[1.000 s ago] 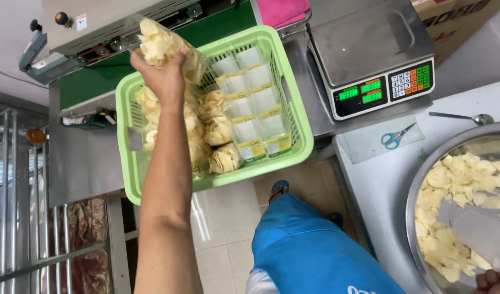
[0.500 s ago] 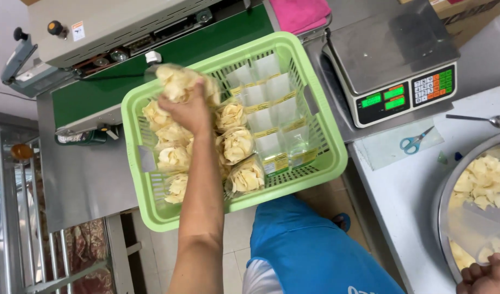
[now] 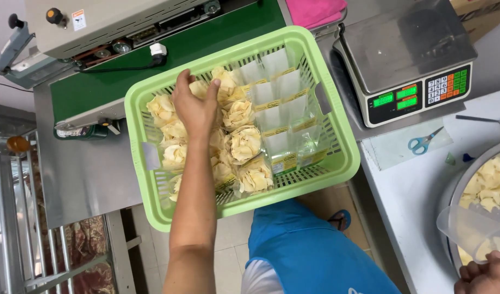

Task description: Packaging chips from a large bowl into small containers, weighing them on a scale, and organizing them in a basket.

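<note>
My left hand (image 3: pixel 194 106) reaches into the light green plastic basket (image 3: pixel 337 169) and lies over a clear bag of pale yellow chips (image 3: pixel 199 87), thumb and fingers curled around it at the back row. Several more filled chip bags (image 3: pixel 244 142) lie packed in the basket's left half. Flat empty bags with yellow labels (image 3: pixel 277 109) fill its right half. My right hand (image 3: pixel 485 275) shows only at the bottom right corner, gripping a clear plastic scoop (image 3: pixel 467 231) over a big metal bowl of loose chips (image 3: pixel 492 182).
A sealing machine with a green belt (image 3: pixel 125 71) stands behind the basket. A digital scale (image 3: pixel 408 60) sits at the right, with blue scissors (image 3: pixel 423 142) and a spoon (image 3: pixel 486 120) on the white table. A pink cloth (image 3: pixel 315 11) lies at the top. Metal railing (image 3: pixel 21 228) stands at the left.
My left hand came down from above the sealing machine with the chip bag and set it into the basket's back row. The view shifted left, so the bowl slid toward the right edge.
</note>
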